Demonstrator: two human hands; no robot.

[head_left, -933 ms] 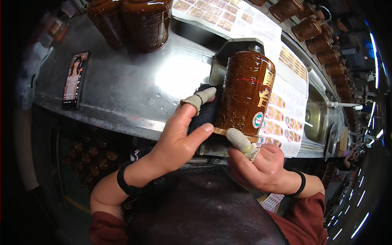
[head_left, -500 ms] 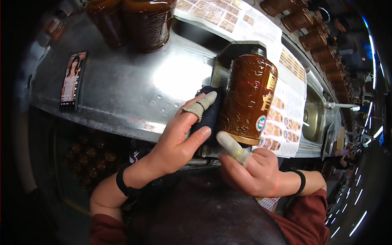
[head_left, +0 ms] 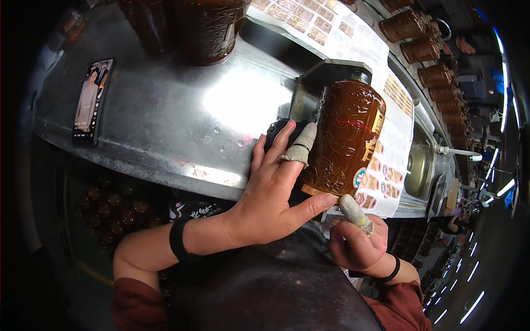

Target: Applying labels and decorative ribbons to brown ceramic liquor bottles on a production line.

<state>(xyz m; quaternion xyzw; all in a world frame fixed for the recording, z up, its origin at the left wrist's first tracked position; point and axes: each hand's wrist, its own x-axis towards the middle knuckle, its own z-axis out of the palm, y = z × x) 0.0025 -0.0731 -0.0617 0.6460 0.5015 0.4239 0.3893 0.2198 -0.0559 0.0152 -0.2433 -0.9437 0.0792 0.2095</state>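
A large brown glossy bottle (head_left: 345,138) with embossed sides and gold lettering lies on its side in a metal cradle (head_left: 306,91), neck pointing away. A dark cloth pad (head_left: 279,132) sits along its left side. My left hand (head_left: 273,187) is spread, its fingers over the pad and its thumb at the gold base rim. A knitted sleeve (head_left: 302,146) covers its index finger, which touches the bottle. Close to the base, my right hand (head_left: 359,237) is closed, with another knitted sleeve (head_left: 353,209) on the raised index finger. Whatever its curled fingers hold, if anything, is hidden.
On the metal bench (head_left: 165,121) lies a phone (head_left: 91,105) with its screen lit. Two brown jars (head_left: 207,33) stand at the back. Sheets of printed stickers (head_left: 400,94) spread behind the bottle, beside a sink (head_left: 422,165). Several more bottles (head_left: 419,49) line the far right.
My left hand has moved right, its thumb now at the bottle's base. The right hand has shifted right and down along the base. The bottle appears turned, its lettering further round to the right.
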